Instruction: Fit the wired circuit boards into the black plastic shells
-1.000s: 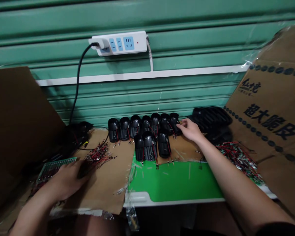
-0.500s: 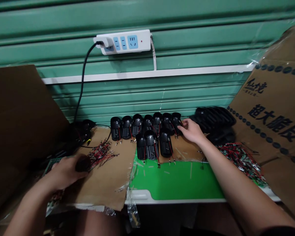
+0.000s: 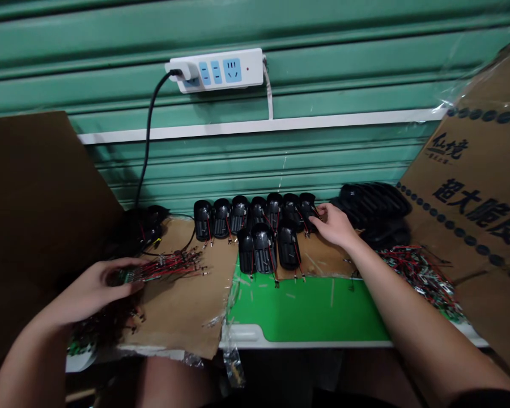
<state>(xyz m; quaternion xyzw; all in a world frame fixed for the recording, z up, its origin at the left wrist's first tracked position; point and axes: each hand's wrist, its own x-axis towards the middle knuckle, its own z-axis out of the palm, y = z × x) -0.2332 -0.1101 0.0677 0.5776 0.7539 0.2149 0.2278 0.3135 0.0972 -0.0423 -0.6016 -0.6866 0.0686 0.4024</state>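
Several black plastic housings (image 3: 255,224) with red and black leads stand in two rows at the back of the bench. My right hand (image 3: 335,224) reaches to the right end of the back row, its fingers pinched on the last black housing (image 3: 307,207). My left hand (image 3: 94,285) is at the left, fingers curled around a small green circuit board (image 3: 130,276) whose red and black wires (image 3: 174,265) fan out to the right over a sheet of cardboard (image 3: 182,306).
A green mat (image 3: 306,311) covers the bench front. A pile of loose red and black wires (image 3: 420,272) and a stack of black covers (image 3: 374,201) lie at the right. Cardboard boxes flank both sides. A power strip (image 3: 219,69) hangs on the green shutter.
My left hand has let go of a dark object and moved back, picking up the green board with its wires. My right hand stays at the end housing. The view shifted slightly left.
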